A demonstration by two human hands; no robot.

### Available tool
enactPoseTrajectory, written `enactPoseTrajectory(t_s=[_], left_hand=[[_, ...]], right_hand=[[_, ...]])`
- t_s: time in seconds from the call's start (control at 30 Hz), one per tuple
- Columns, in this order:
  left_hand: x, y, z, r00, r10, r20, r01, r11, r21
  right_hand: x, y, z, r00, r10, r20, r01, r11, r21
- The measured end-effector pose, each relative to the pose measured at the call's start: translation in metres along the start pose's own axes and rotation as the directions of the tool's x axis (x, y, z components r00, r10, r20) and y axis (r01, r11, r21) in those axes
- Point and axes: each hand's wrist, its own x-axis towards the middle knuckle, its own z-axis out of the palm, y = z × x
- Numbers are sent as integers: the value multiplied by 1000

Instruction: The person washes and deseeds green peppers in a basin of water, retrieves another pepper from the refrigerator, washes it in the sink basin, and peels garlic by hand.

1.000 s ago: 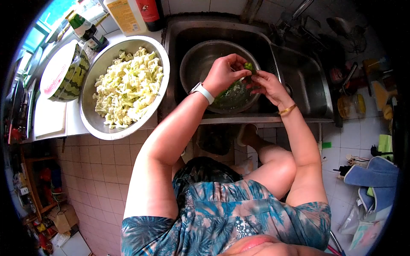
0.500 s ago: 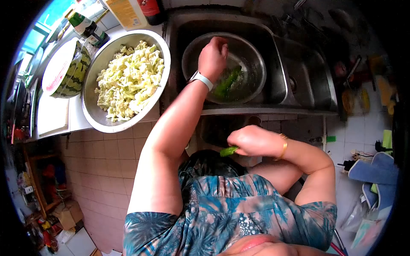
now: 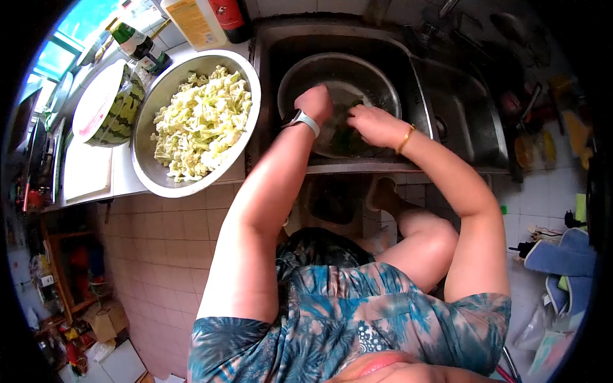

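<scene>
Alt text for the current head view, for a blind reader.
A person's left hand and right hand are over a metal bowl with green vegetables, inside a sink; a basin of cauliflower stands to the left.

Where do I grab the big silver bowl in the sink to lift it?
From above, I'd take the bowl by its rim, one hand left, one right. It's round, shows no handle, and the walls of the sink surround it, so the rim looks easiest. Opposite grips should keep it level.
</scene>
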Motion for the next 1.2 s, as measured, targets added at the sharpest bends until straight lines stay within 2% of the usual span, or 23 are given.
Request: enactPoseTrajectory(t_s=[0.13, 0.17, 0.23, 0.27, 0.3, 0.33, 0.37, 0.43, 0.47, 0.5, 0.53, 0.57, 0.63, 0.67, 0.73, 0.77, 0.83, 0.97, 1.03, 1.07, 1.13, 1.17, 1.2], left_hand=[[-4, -2, 4, 990, -2, 142, -4, 999, 36], [-2, 0, 4, 984, -29, 173, 33, 999, -21], [-3, 5, 6, 977, -1, 211, 10, 999, -43], [-3, 7, 7, 969, 32, 247, -14, 997, -72], [-3, 8, 7, 968, 33, 248, -16, 997, -71], [-4, 8, 8, 964, 101, 244, -80, 992, -95], [-5, 9, 9, 957, 165, 239, -140, 983, -121], [-5, 13, 3, 954, 178, 240, -137, 974, -180], [-4, 16, -4, 951, 196, 238, -141, 962, -233], [-4, 18, -9, 952, 194, 237, -139, 963, -231], [-6, 18, -12, 966, 171, 195, -114, 955, -274], [-7, 18, -15, 977, 145, 155, -90, 944, -317], [-11, 20, -19, 982, 138, 131, -97, 956, -278], [-12, 20, -20, 985, 136, 108, -106, 965, -241], [-12, 21, -19, 986, 130, 104, -106, 972, -209], [-11, 21, -19, 987, 125, 97, -106, 978, -178], [-12, 20, -19, 988, 125, 94, -109, 982, -156], [-10, 16, -11, 984, 136, 112, -119, 982, -145], [-8, 13, -7, 978, 156, 139, -139, 983, -121], [-8, 13, -6, 970, 177, 166, -162, 982, -99], [-8, 12, -5, 966, 162, 203, -145, 985, -96], [-9, 12, -5, 960, 147, 239, -128, 987, -92], [-8, 11, -5, 960, 149, 239, -130, 987, -93]], right_hand=[[27, 44, 43, 991, -18, -136, 8, 997, -79], [30, 50, 46, 997, 60, -54, -61, 998, -27], [36, 57, 47, 982, 174, 71, -177, 983, 41], [36, 60, 47, 982, 177, 67, -180, 983, 43], [34, 63, 46, 981, 192, 33, -195, 971, 139], [32, 62, 38, 978, 209, 4, -204, 951, 234], [31, 62, 31, 979, 206, 9, -202, 951, 233], [31, 62, 17, 943, 161, -290, -89, 965, 247], [32, 61, 13, 944, 159, -291, -86, 965, 247], [32, 60, 10, 915, 172, -364, -49, 945, 323], [32, 59, 8, 881, 190, -434, -5, 919, 393], [30, 59, 7, 881, 188, -435, -1, 919, 394], [26, 62, 7, 918, 202, -342, 82, 746, 661], [25, 68, 10, 917, 203, -343, 83, 744, 663], [25, 79, 12, 964, 175, -201, 45, 635, 771], [24, 79, 13, 964, 176, -201, 45, 634, 772], [23, 77, 14, 964, 228, -137, 14, 470, 882], [29, 76, 25, 969, 244, -30, -86, 451, 888], [38, 76, 35, 942, 329, 70, -184, 328, 927], [41, 77, 38, 942, 329, 70, -183, 326, 927], [47, 81, 44, 839, 484, 247, -432, 319, 843], [49, 81, 49, 838, 485, 248, -433, 318, 843], [50, 81, 55, 799, 529, 286, -470, 252, 846]])
